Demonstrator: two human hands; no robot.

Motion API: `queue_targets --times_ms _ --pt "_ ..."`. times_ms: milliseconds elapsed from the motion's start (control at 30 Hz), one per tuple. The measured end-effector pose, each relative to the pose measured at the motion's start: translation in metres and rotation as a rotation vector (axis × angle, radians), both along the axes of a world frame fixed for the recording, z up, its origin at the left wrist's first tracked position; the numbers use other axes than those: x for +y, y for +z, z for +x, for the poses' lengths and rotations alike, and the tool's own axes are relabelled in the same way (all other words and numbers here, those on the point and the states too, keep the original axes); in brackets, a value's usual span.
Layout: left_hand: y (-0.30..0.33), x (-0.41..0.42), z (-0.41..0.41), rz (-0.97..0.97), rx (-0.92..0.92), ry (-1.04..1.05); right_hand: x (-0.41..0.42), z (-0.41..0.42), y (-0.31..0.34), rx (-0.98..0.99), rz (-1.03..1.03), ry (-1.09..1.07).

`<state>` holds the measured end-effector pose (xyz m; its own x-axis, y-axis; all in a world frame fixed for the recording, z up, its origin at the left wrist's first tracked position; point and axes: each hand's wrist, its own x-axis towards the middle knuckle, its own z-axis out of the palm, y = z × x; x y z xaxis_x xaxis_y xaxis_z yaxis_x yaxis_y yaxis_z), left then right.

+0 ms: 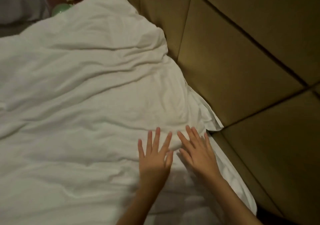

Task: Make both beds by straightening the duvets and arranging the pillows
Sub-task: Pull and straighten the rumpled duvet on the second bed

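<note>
Here, your left hand (pixel 154 157) and right hand (pixel 199 152) lie flat with fingers spread on the soft, light, wrinkle-prone duvet (pixel 83 89) filling the bed; pinch its edge at four o'clock beside the headboard (pixel 233 51).
</note>
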<state>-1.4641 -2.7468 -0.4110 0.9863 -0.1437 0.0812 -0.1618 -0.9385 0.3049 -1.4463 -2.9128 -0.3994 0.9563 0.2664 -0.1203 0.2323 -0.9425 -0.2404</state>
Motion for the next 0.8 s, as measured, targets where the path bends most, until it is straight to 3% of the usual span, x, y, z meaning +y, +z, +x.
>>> queue_targets --times_ms 233,533,800 --pt "-0.047 -0.024 -0.162 0.015 0.213 -0.081 -0.069 -0.141 -0.038 0.123 -0.089 -0.012" --pt "-0.060 -0.045 -0.254 -0.033 0.037 -0.223 -0.089 -0.269 -0.066 0.075 -0.060 -0.106" --pt "-0.100 -0.025 -0.326 0.119 0.012 -0.373 -0.102 -0.348 -0.100 0.098 -0.006 -0.043"
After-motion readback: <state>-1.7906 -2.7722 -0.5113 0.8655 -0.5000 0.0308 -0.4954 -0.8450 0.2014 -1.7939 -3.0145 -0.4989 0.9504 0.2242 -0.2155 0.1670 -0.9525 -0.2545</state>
